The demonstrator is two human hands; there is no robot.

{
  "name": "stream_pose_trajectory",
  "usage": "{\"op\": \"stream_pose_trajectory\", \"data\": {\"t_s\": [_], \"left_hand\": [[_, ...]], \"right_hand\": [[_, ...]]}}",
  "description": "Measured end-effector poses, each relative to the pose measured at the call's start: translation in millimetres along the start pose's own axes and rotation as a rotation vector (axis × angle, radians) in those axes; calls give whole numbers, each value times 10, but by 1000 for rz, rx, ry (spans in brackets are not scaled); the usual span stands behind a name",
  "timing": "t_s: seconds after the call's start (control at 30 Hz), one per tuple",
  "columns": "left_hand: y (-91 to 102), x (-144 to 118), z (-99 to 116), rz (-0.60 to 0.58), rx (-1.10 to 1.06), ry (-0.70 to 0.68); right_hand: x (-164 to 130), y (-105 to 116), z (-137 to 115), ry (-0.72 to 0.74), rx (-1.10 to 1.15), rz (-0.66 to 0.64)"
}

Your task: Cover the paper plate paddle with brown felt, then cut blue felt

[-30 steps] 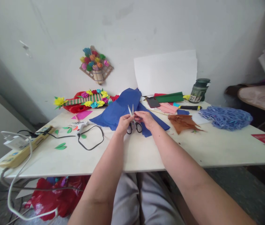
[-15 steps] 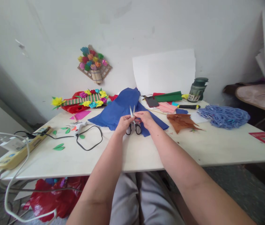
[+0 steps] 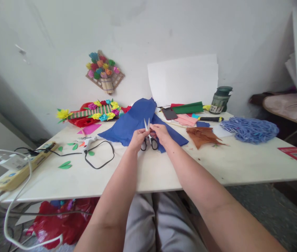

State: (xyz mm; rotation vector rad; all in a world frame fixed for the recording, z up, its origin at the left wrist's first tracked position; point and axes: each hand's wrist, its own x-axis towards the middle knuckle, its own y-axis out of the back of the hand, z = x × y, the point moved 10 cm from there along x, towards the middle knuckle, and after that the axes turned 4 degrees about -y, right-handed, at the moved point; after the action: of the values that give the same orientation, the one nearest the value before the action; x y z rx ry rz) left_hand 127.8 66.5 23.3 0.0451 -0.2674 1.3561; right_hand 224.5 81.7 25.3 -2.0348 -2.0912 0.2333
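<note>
My left hand (image 3: pixel 137 138) and my right hand (image 3: pixel 161 134) meet fingertip to fingertip above the white table (image 3: pixel 164 171). They pinch something small between them; it is too small to make out. Right under the fingers lies a pair of scissors (image 3: pixel 146 124), its black handles toward me and its blades pointing away, slightly apart. The scissors rest on a large sheet of blue paper (image 3: pixel 127 126) that spreads toward the wall. My left fingertips are close to the blades; whether they touch is unclear.
A glue gun (image 3: pixel 89 141) with a black cord, green paper leaves (image 3: pixel 64 164) and a power strip (image 3: pixel 19 169) lie left. Brown paper (image 3: pixel 202 135), a blue stringy heap (image 3: pixel 250 129), coloured sheets (image 3: pixel 189 108) and a dark jar (image 3: pixel 220 99) sit right. Paper-flower crafts (image 3: pixel 93 111) lie at the back.
Both hands stay together over the scissors, with only small finger movements. The view has shifted slightly.
</note>
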Motion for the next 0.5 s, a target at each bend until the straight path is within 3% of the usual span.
{"op": "stream_pose_trajectory", "data": {"t_s": [0.13,0.33,0.5], "left_hand": [[20,-4,-2,5,10,3],[33,-29,61,39,76,-24],[54,-15,42,51,109,-34]], "right_hand": [[7,-10,5,-4,-31,-25],[-14,35,-31,-14,-136,50],[40,56,-70,68,-263,63]]}}
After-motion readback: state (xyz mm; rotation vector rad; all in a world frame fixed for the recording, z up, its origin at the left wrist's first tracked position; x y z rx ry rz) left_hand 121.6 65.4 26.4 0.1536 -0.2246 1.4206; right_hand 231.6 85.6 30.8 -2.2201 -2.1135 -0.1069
